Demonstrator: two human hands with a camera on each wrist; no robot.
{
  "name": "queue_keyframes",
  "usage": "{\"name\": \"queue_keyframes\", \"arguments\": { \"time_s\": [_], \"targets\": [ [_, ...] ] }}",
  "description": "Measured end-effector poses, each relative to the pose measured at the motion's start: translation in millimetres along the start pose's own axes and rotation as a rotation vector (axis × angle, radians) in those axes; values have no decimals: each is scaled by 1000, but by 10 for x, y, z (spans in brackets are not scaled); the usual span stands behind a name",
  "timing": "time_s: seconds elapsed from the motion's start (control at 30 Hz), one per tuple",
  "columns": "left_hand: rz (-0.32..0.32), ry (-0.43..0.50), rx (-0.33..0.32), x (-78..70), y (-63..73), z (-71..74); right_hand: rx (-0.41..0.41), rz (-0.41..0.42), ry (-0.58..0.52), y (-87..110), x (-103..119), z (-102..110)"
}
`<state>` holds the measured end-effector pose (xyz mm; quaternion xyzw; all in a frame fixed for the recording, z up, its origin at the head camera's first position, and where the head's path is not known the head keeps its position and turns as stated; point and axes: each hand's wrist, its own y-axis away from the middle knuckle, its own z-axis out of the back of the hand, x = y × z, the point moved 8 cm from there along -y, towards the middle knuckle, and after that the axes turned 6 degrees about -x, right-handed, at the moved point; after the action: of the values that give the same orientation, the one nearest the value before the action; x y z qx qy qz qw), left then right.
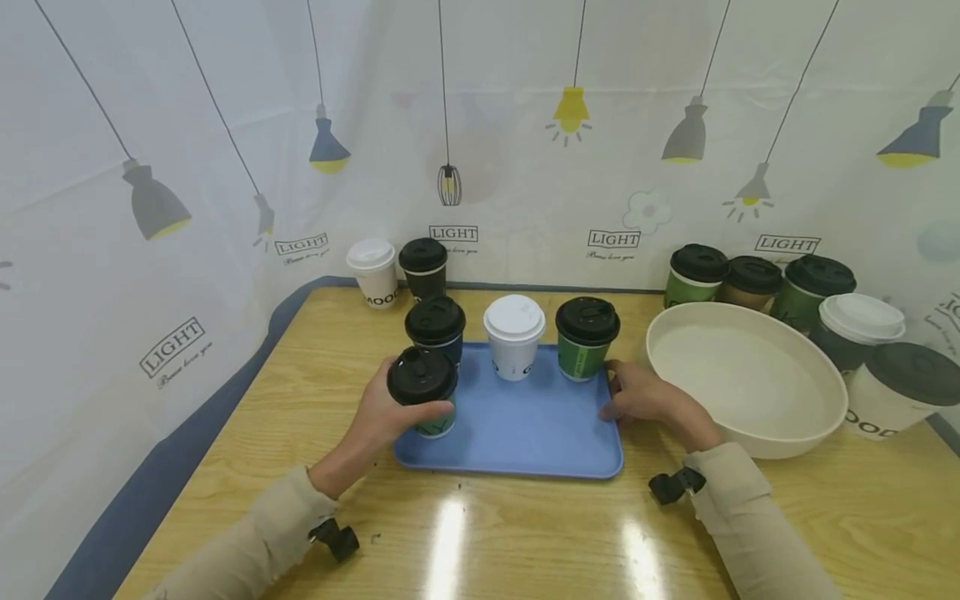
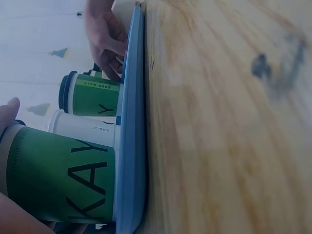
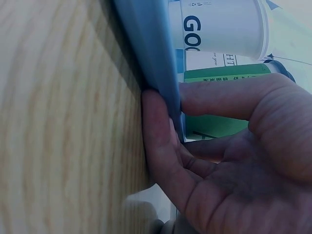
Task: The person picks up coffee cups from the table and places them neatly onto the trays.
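Left hand [image 1: 381, 408] curls round a green, black-lidded paper cup [image 1: 424, 380]; right hand [image 1: 643, 394] pinches a blue rectangular plastic tray [image 1: 525, 433]. Tilting the tray could topple the cup.

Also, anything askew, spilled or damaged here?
Mostly no: cups look upright, lids on, no spill visible. One oddity: a dark smudge on the table near the left sleeve, standing out against the pale grain. It's blurred in the left wrist view; can't tell whether it's a stain or damage.
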<state>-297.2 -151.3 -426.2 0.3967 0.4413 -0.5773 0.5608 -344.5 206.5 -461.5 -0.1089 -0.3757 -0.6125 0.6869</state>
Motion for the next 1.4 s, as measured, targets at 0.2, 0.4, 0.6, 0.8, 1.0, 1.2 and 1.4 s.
{"name": "queue_keyframes", "arguments": {
  "time_s": [0.2,0.4,0.6,0.8,1.0,1.2,1.4],
  "targets": [
    [-42,-47,33,5,9,-38,-9,14,9,-3,-3,20],
    [-100,-42,60,12,15,-75,-8,15,-6,-5,0,29],
    [-52,-25,119,45,19,-78,-9,20,0,6,10,29],
    [24,38,176,109,87,80,-6,35,12,6,36,0],
    [29,143,135,92,83,306,-14,27,25,6,33,20],
    [33,153,36,69,-5,475,-9,13,29,9,18,20],
    [50,141,-51,57,-225,572,-9,10,15,7,19,9]
  ]
}}
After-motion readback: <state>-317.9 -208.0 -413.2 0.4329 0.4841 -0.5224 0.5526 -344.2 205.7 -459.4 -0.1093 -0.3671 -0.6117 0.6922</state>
